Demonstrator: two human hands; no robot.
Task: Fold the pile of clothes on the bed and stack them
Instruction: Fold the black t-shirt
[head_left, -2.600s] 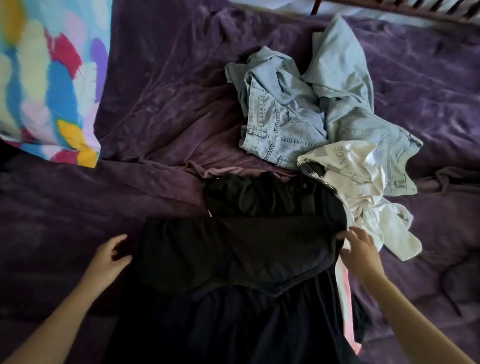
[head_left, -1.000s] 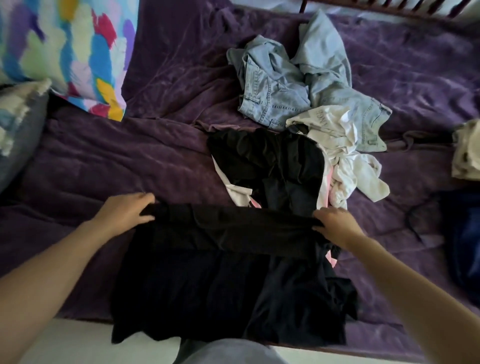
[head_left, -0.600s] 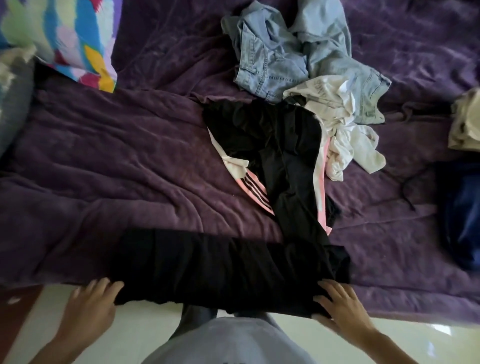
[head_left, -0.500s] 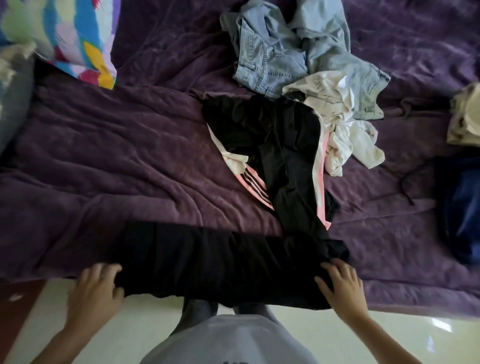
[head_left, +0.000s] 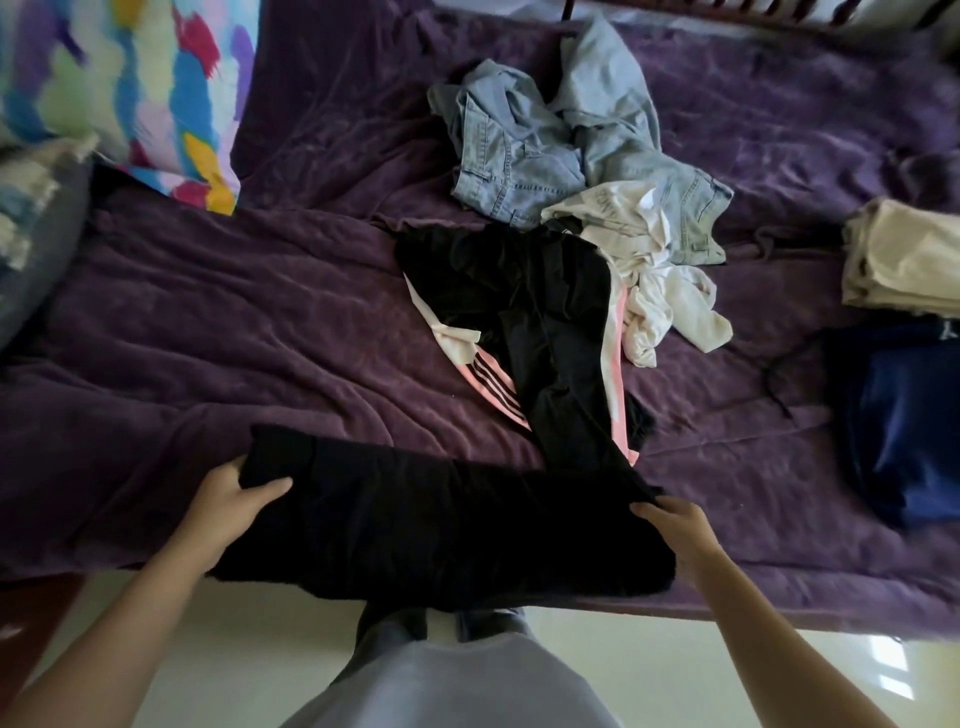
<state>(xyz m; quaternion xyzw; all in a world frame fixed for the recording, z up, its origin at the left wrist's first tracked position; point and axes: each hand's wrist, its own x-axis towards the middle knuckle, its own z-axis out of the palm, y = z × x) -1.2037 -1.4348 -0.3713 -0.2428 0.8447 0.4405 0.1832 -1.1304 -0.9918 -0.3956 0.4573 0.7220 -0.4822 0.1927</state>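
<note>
The black cloth (head_left: 441, 525) is very dark, so its folds are hard to make out. It lies as a long band across the near edge of the bed (head_left: 208, 338), and its near side hangs over the edge. One end of the black pants with pink stripes (head_left: 545, 322) goes under it and is hidden.

The left hand (head_left: 228, 499) holds the left end of the black cloth. Its thumb lies on top and its fingers curl round the edge, with the tips out of sight. The right hand (head_left: 680, 530) holds the right end. Its fingers (head_left: 644, 512) bend down into the cloth and its thumb is hidden. The cloth stretches between the two hands.

Farther back, a white shirt (head_left: 670, 306) lies partly on top of crumpled jeans (head_left: 519, 156) and touches the striped pants. At the right, a cream pile (head_left: 909, 260) is cut off by the edge, and a dark blue cloth (head_left: 909, 415) lies just in front of it. A bright pillow (head_left: 130, 88) is cut off at the top left.
</note>
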